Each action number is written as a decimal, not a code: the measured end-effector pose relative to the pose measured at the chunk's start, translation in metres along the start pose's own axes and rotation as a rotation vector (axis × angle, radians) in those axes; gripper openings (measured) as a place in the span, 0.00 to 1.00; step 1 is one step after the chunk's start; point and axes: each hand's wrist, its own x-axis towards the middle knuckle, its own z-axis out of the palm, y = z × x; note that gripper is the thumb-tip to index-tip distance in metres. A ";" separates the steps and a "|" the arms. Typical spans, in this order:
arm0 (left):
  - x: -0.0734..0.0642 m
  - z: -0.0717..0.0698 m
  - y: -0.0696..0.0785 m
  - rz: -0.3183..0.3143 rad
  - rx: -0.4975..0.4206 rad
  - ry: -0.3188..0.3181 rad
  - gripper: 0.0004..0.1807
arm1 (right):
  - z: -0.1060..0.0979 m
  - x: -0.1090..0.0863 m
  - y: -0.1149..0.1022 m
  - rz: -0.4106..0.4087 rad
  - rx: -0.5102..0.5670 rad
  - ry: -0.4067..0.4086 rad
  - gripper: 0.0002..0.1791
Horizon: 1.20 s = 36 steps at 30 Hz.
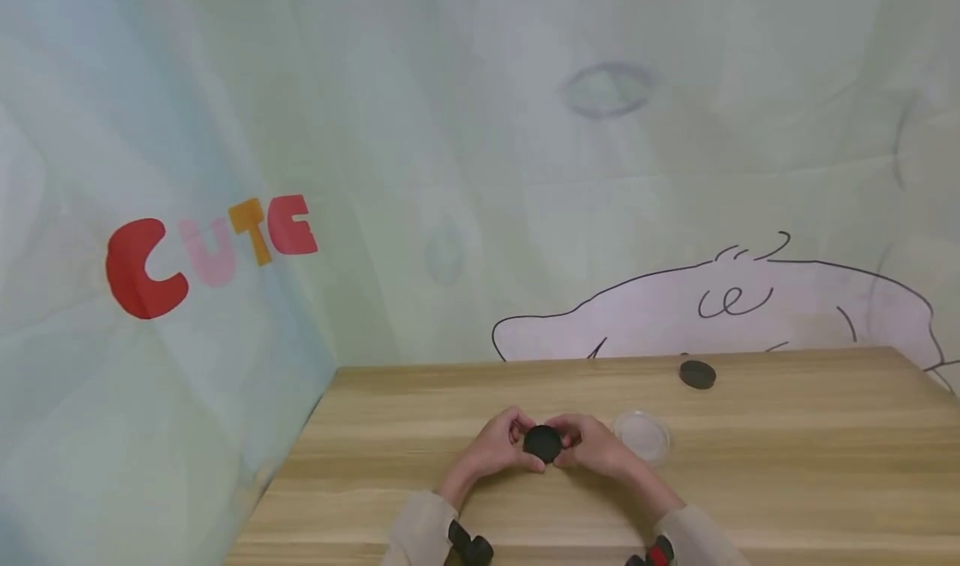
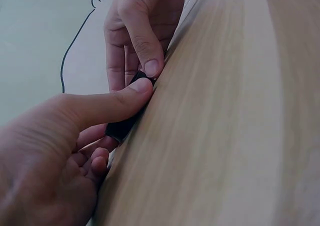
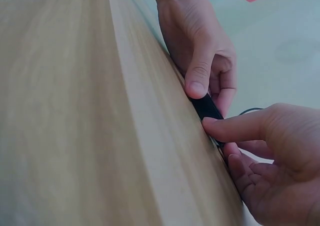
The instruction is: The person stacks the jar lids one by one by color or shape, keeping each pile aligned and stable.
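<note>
Both hands hold a round black disc (image 1: pixel 542 444) low over the wooden table, near its middle. My left hand (image 1: pixel 497 444) grips its left side, thumb at the near edge and fingers behind. On the opposite side, my right hand (image 1: pixel 596 447) pinches the rim in the same way. Seen from the side in the right wrist view, the disc (image 3: pixel 206 107) has a thick, plain rim. In the left wrist view the thumbs cover part of the disc (image 2: pixel 122 128).
Just right of my right hand lies a clear round lid or dish (image 1: pixel 642 437). A second black disc (image 1: pixel 697 374) lies near the back edge of the wooden table (image 1: pixel 810 466). Behind the table hangs a printed cloth (image 1: pixel 450 174) with coloured letters.
</note>
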 end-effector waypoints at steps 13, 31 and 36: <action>0.003 0.008 0.004 -0.022 0.031 -0.027 0.31 | -0.006 -0.006 0.002 -0.005 0.063 -0.045 0.37; 0.027 0.010 0.047 -0.038 -0.085 0.065 0.31 | -0.116 -0.044 0.012 0.049 0.007 0.154 0.33; 0.061 0.045 0.080 0.033 -0.132 0.069 0.23 | -0.143 -0.061 0.034 0.140 -0.065 0.330 0.30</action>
